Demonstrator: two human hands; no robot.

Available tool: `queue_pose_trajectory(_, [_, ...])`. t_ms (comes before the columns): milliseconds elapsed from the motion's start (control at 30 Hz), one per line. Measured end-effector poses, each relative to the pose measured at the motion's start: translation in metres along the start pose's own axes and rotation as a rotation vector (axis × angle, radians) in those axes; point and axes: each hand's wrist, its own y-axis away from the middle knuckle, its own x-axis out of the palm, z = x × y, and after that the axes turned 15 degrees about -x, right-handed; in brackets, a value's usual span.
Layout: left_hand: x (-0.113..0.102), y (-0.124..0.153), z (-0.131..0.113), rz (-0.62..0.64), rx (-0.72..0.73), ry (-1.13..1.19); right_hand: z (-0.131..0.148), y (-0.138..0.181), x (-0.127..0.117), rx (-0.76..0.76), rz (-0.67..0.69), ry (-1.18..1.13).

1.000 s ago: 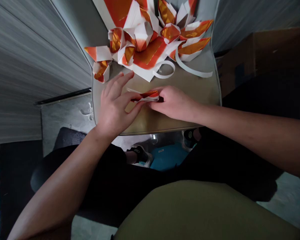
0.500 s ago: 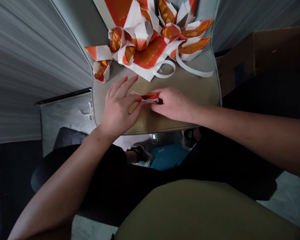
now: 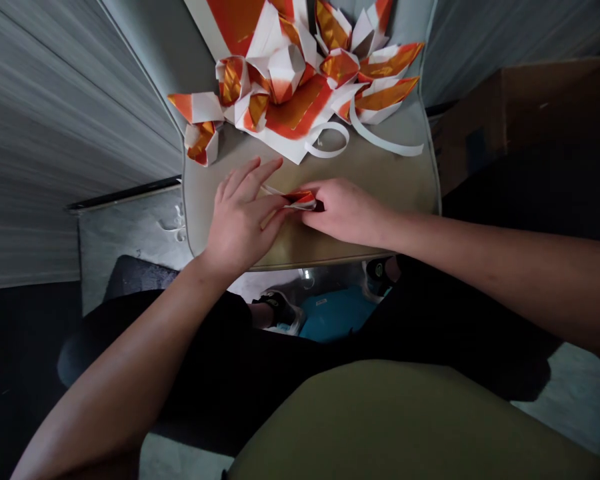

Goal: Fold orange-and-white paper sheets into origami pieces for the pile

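Note:
Between my hands, just above the chair seat, is a small folded paper piece, white outside with red and orange inside. My left hand pinches its left end between thumb and index finger, the other fingers raised and spread. At its right end my right hand grips the paper, thumb below and fingers curled behind. The far part of the piece is hidden by my fingers. Beyond my hands lie several folded paper ingots in white, red and gold on flat sheets of the same paper.
White paper strips curl on the seat beside the sheets. A cardboard box stands at the right, and a pale curtain hangs at the left. Below the seat are a blue object and shoes. Paper scraps lie on the floor.
My left hand has turned slightly and its raised fingers have shifted a little to the right. Both hands keep hold of the folded paper, and the view has moved slightly.

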Motion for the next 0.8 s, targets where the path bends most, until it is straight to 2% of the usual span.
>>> queue_pose_trajectory(200, [-0.009, -0.001, -0.002, -0.076, 0.03, -0.034, 0.0, -0.002, -0.002, 0.006, -0.05, -0.068])
queue_pose_trajectory(367, [-0.02, -0.004, -0.003, -0.125, -0.086, 0.031, -0.003, -0.005, -0.002, 0.069, -0.233, -0.13])
queue_pose_trajectory(467, [-0.018, -0.004, 0.0, -0.145, -0.11, 0.067, -0.004, -0.006, -0.002, 0.058, -0.298, -0.144])
queue_pose_trajectory(667, [-0.004, -0.001, 0.006, -0.213, -0.201, 0.091, 0.002, -0.005, -0.008, 0.058, -0.247, -0.204])
queue_pose_trajectory(800, [-0.001, 0.0, 0.003, -0.175, -0.218, 0.209, 0.005, -0.005, -0.009, 0.082, -0.172, -0.188])
